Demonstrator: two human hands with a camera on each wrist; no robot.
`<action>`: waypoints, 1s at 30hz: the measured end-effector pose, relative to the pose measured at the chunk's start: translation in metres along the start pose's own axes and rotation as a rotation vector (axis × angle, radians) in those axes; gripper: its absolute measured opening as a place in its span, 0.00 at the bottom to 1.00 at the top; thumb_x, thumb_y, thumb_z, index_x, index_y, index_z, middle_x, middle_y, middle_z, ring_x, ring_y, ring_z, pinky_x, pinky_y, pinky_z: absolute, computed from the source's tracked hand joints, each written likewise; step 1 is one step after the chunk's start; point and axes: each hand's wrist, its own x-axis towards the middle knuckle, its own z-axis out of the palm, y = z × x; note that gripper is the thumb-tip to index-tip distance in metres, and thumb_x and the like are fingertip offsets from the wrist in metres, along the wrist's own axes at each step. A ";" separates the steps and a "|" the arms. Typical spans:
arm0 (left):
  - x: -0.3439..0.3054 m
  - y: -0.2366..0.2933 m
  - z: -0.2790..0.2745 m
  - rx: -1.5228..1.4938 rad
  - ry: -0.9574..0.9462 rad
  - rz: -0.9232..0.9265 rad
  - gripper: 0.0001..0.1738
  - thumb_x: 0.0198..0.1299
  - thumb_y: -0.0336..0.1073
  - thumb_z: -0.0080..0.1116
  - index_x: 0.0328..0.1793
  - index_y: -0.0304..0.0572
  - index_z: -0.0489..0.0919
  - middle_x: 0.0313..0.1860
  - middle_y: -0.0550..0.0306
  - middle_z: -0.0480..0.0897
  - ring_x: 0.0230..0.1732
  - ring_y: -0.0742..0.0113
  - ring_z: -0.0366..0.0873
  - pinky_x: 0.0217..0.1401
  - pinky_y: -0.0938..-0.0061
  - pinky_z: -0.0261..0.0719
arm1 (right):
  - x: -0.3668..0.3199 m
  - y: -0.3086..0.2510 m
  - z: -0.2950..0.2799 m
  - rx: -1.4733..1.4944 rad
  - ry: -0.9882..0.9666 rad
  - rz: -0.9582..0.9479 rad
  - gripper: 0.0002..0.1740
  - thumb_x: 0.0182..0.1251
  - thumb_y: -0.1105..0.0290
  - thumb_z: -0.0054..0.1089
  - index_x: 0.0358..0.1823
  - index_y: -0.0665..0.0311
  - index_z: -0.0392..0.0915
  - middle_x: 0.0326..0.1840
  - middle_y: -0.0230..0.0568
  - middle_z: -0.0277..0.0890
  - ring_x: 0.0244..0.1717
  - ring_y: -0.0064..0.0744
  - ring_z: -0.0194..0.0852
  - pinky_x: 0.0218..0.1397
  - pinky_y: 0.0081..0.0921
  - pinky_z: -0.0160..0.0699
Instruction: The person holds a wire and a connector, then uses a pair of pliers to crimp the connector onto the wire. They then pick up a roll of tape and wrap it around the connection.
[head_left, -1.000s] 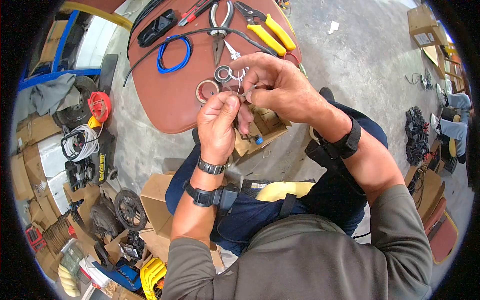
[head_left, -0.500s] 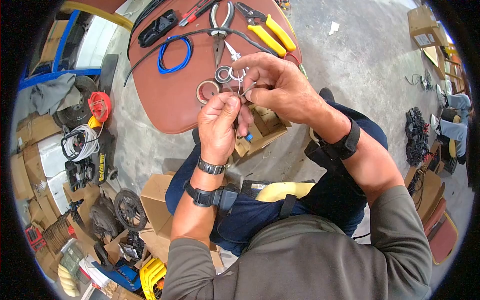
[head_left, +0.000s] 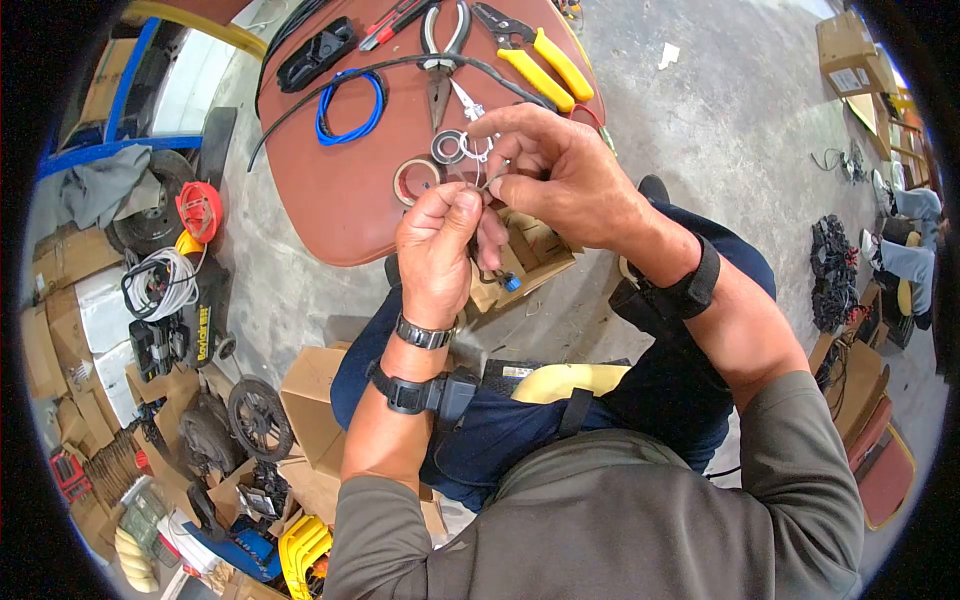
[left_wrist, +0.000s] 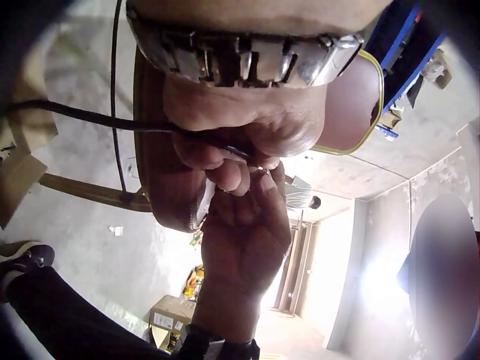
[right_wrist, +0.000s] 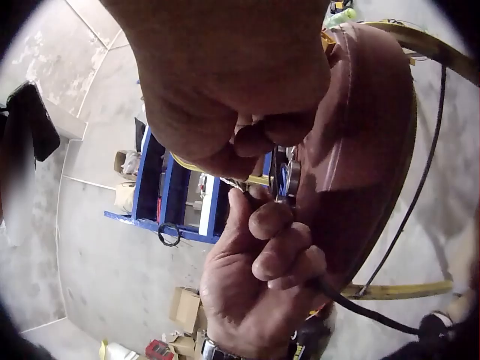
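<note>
A black cable (left_wrist: 82,116) runs into my left hand (head_left: 436,250), whose thumb and fingers pinch it near its end. In the right wrist view the same cable (right_wrist: 367,313) leaves the curled fingers of my left hand (right_wrist: 262,277). My right hand (head_left: 570,185) pinches thin strands at the cable's end, its fingertips close beside the left thumb. The strands are too small to tell apart. Just beyond the fingers, on the reddish-brown seat (head_left: 330,215), lie a tape roll (head_left: 414,182), a smaller dark ring (head_left: 447,147) and white-tipped scissors (head_left: 465,103).
Farther back on the seat are grey-handled pliers (head_left: 438,85), yellow-handled strippers (head_left: 545,65), a blue wire coil (head_left: 349,107), a black holder (head_left: 316,55) and a red cutter (head_left: 398,22). An open cardboard box (head_left: 535,260) stands below the hands.
The blue-tipped piece hanging below my hands has swung left and then back right. Both hands stay nearly in place, with small movements of the right fingers.
</note>
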 end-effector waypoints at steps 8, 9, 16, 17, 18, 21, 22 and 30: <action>0.000 -0.001 0.000 0.013 0.012 0.020 0.13 0.71 0.41 0.54 0.45 0.37 0.78 0.26 0.52 0.81 0.19 0.70 0.75 0.20 0.80 0.73 | -0.001 -0.002 0.001 -0.049 0.019 0.009 0.24 0.59 0.86 0.55 0.59 0.66 0.73 0.32 0.23 0.74 0.26 0.06 0.59 0.28 0.10 0.60; 0.000 -0.001 0.000 0.016 0.014 0.019 0.12 0.71 0.40 0.55 0.45 0.37 0.78 0.26 0.52 0.81 0.20 0.70 0.75 0.20 0.80 0.73 | -0.001 -0.002 0.001 -0.059 0.025 0.003 0.24 0.59 0.86 0.55 0.59 0.66 0.73 0.32 0.23 0.74 0.26 0.06 0.59 0.28 0.10 0.60; 0.000 0.000 0.000 0.031 0.015 0.008 0.12 0.71 0.40 0.55 0.46 0.37 0.78 0.27 0.53 0.81 0.22 0.70 0.77 0.22 0.79 0.74 | -0.001 0.003 -0.001 -0.094 0.012 -0.013 0.23 0.60 0.86 0.53 0.58 0.67 0.73 0.32 0.23 0.74 0.28 0.06 0.62 0.31 0.10 0.63; 0.000 0.000 0.000 0.033 0.014 0.008 0.12 0.71 0.40 0.55 0.46 0.36 0.78 0.27 0.53 0.81 0.23 0.70 0.77 0.22 0.79 0.75 | 0.000 0.005 -0.001 -0.088 0.011 -0.016 0.23 0.60 0.86 0.53 0.58 0.67 0.73 0.32 0.23 0.74 0.28 0.06 0.63 0.31 0.10 0.64; -0.001 0.000 0.001 0.035 0.013 0.009 0.12 0.71 0.40 0.55 0.46 0.36 0.77 0.28 0.53 0.81 0.23 0.70 0.77 0.23 0.79 0.75 | 0.000 0.005 -0.001 -0.082 0.010 -0.019 0.23 0.60 0.86 0.52 0.58 0.67 0.73 0.32 0.24 0.74 0.28 0.06 0.63 0.32 0.09 0.65; 0.000 -0.002 0.001 0.033 0.004 0.026 0.12 0.71 0.39 0.55 0.47 0.36 0.77 0.28 0.53 0.82 0.22 0.71 0.77 0.23 0.80 0.75 | 0.000 0.002 -0.001 -0.085 0.001 -0.015 0.23 0.60 0.87 0.51 0.58 0.68 0.74 0.33 0.24 0.74 0.30 0.05 0.65 0.33 0.09 0.65; 0.000 -0.004 0.000 0.031 0.000 0.034 0.12 0.71 0.39 0.55 0.48 0.36 0.76 0.28 0.53 0.82 0.21 0.72 0.76 0.23 0.80 0.75 | 0.000 0.003 -0.001 -0.081 0.002 -0.014 0.23 0.60 0.87 0.51 0.58 0.68 0.74 0.33 0.24 0.74 0.30 0.05 0.65 0.33 0.09 0.65; -0.001 -0.005 0.003 0.009 -0.028 0.086 0.12 0.71 0.37 0.55 0.49 0.34 0.76 0.28 0.54 0.82 0.25 0.72 0.77 0.27 0.79 0.77 | 0.001 0.005 -0.002 0.039 0.002 -0.013 0.24 0.58 0.87 0.51 0.58 0.68 0.73 0.35 0.26 0.76 0.33 0.07 0.70 0.35 0.09 0.69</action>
